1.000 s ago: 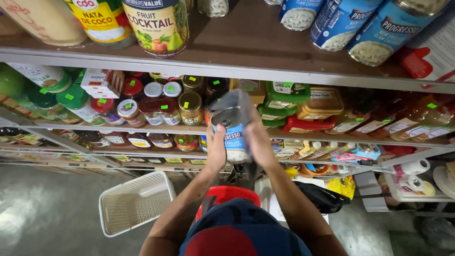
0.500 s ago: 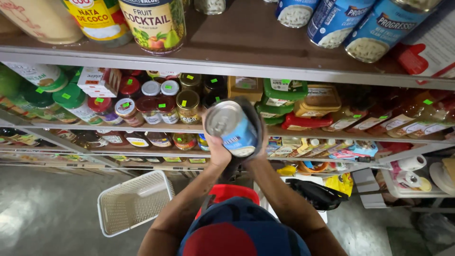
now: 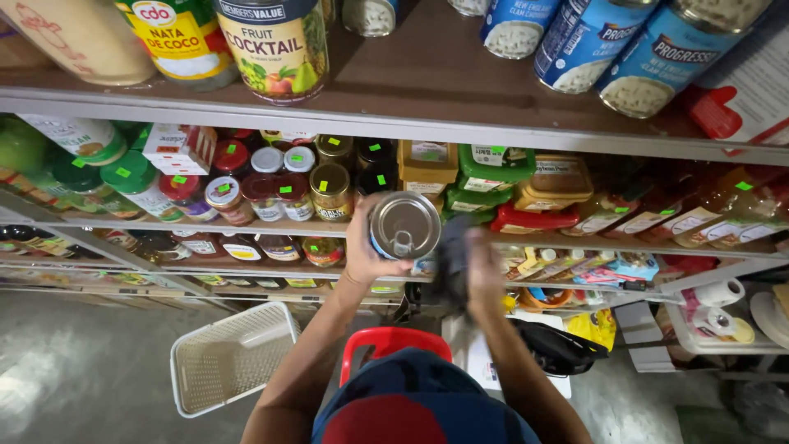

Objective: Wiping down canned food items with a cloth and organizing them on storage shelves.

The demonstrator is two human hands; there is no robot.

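Item: round metal can with a shiny silver pull-tab lid and a blue label [image 3: 403, 226], held lid toward the camera in front of the middle brown shelf [image 3: 509, 238]. The left hand [image 3: 366, 247] is clamped around the can's side, fingers curled on the smooth wall. Just right of the can, the right hand [image 3: 483, 267] grips a soft, crumpled dark grey cloth [image 3: 450, 259] that touches the can's edge. Behind the can: small glass jars with coloured screw lids [image 3: 279, 185] and flat green and yellow plastic tubs [image 3: 493, 168]. Below and left of the can, on the grey floor: a white perforated plastic basket [image 3: 230, 358].
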